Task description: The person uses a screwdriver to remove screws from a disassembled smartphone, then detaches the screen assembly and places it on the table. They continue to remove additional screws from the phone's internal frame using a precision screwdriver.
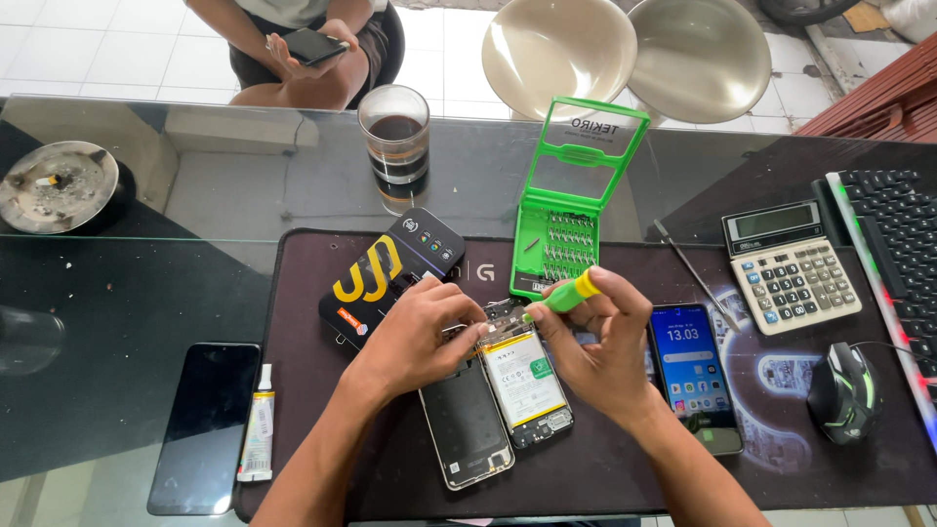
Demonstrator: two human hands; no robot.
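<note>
An opened phone (527,385) lies on the dark desk mat (800,459), its battery and boards exposed. Its detached back cover (467,429) rests beside it on the left. My left hand (415,337) presses on the phone's top edge with its fingertips. My right hand (600,342) grips a green and yellow screwdriver (566,296), its tip pointing down-left at the top of the opened phone.
An open green bit case (571,210) stands behind the hands. A black and yellow box (386,273), a lit phone (693,376), calculator (789,265), mouse (844,390), keyboard (898,249), glue tube (259,425), dark screen panel (205,425), coffee glass (395,146), ashtray (57,185). A seated person (303,44) holds a phone.
</note>
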